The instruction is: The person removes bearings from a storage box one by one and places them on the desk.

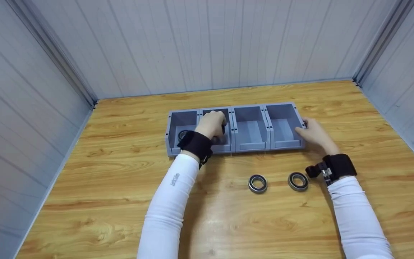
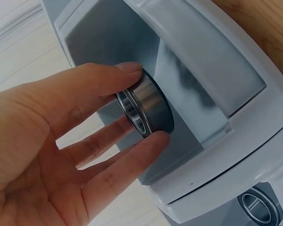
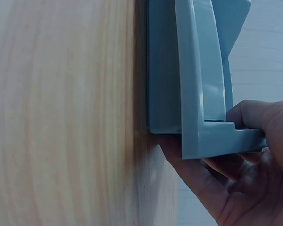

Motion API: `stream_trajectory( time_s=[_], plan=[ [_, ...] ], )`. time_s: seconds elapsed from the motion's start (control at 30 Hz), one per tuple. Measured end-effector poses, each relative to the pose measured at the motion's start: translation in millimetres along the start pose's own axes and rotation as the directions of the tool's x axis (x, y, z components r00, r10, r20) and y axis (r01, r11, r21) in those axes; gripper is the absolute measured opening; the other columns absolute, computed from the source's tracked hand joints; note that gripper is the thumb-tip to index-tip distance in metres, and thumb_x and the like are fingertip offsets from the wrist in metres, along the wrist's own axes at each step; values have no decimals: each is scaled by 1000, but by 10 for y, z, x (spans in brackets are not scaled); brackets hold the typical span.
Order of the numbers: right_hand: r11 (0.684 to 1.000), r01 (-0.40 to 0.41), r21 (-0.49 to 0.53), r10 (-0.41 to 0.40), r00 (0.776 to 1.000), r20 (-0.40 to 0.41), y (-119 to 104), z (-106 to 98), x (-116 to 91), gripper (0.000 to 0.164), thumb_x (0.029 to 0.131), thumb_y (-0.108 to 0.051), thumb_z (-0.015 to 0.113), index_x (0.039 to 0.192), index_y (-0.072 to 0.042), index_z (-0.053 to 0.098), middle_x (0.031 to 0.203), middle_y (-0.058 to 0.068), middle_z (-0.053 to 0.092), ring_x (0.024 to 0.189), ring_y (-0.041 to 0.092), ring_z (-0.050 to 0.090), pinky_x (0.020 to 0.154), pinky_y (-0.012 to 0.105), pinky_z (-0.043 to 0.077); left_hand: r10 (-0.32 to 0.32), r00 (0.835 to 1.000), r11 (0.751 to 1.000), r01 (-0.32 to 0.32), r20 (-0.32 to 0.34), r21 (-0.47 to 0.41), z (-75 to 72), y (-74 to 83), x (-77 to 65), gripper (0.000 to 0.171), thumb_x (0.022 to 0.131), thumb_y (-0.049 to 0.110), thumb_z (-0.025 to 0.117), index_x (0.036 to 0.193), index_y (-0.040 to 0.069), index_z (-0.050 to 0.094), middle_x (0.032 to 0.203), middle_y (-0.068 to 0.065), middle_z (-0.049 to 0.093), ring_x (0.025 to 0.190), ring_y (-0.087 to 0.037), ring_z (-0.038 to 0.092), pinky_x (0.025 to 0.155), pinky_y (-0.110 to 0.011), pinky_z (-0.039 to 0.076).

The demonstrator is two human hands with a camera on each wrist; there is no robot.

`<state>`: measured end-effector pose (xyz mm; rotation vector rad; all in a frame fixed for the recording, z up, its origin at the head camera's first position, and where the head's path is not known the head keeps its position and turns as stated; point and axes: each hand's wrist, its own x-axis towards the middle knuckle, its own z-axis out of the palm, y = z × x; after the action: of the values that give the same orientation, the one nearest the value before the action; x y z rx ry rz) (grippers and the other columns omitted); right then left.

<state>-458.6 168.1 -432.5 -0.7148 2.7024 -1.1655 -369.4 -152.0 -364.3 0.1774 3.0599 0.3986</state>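
My left hand [image 1: 212, 124] reaches into the second compartment from the left of a grey bin row [image 1: 251, 146]. Between thumb and fingers it pinches a ball bearing [image 2: 151, 101], a steel ring with a dark seal, tilted on edge inside the compartment. Another bearing [image 1: 182, 135] lies in the leftmost compartment, partly covered by the left wrist strap. At the row's right end, my right hand [image 1: 314, 135] grips the outer side wall, thumb over the rim and fingers along the outside. In the right wrist view the bin's corner [image 3: 212, 139] sits within that grip.
Two more bearings lie flat on the wooden table [image 1: 113, 201] in front of the bins: one bearing [image 1: 257, 183] near the middle, another bearing [image 1: 298, 181] beside the right wrist camera. Pale panel walls [image 1: 207, 46] stand behind and at both sides.
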Motion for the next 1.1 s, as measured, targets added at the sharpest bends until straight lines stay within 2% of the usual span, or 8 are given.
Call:
stream_trajectory(
  time_s=[0.1,0.23,0.4,0.53,0.6,0.77,0.9,1.1],
  plan=[
    [1000,-4,-2,4,1000,0,-3,-6,-2,39,86,-5,48,121,12,43,103,30,55,86,34,56,74,41,47,2,1000,1000,-2,-6,-1,-10,3,-6,11,68,-3,63,75,6,65,72,-3,59,62,-17,46,53,-28,37],
    [1000,6,-2,-6,1000,-8,-7,-8,-4,38,86,-5,48,120,12,44,102,30,55,86,34,56,73,36,48,-1,1000,1000,1,0,-3,-36,13,-16,23,69,0,66,90,7,69,91,-5,65,76,-20,57,65,-32,47],
    [1000,17,-3,-17,1000,-6,5,-8,-2,37,86,-4,49,119,12,45,100,30,56,83,33,56,68,29,48,-11,1000,1000,11,25,4,-82,36,-33,30,71,2,63,101,8,67,101,-6,63,85,-21,57,70,-33,47],
    [1000,15,-3,-15,1000,1,10,-14,4,37,86,-4,48,120,12,45,100,30,56,83,33,57,69,33,49,-12,999,1000,12,31,13,-103,46,-37,31,72,-1,60,101,10,67,103,-4,62,81,-18,53,64,-29,42],
    [1000,12,-18,-12,1000,-3,11,-14,6,36,86,-5,48,117,12,47,98,29,57,81,31,56,69,33,48,-7,999,1000,6,33,13,-106,48,-35,30,72,-3,56,96,11,68,99,-3,62,70,-16,48,57,-27,36],
    [999,3,-54,-3,1000,-9,7,-14,5,33,86,-7,49,112,11,50,94,26,58,73,23,55,64,27,45,1,1000,1000,-1,18,11,-124,44,-32,35,68,-6,49,89,14,70,91,-1,60,62,-16,39,49,-27,26],
    [998,0,-55,0,1000,-2,4,-14,7,34,86,-7,50,114,11,49,94,26,58,72,21,55,63,26,45,13,1000,1000,-13,17,1,-145,45,-49,39,69,-7,48,94,14,70,92,-2,61,61,-16,40,47,-27,25],
    [999,-2,-39,1,1000,-2,3,-12,10,34,86,-7,49,115,12,48,95,27,57,78,29,56,65,26,45,4,998,1000,-3,56,-16,-194,66,-57,41,73,-7,49,106,12,66,103,-3,63,58,-15,38,47,-26,25]
  ],
)
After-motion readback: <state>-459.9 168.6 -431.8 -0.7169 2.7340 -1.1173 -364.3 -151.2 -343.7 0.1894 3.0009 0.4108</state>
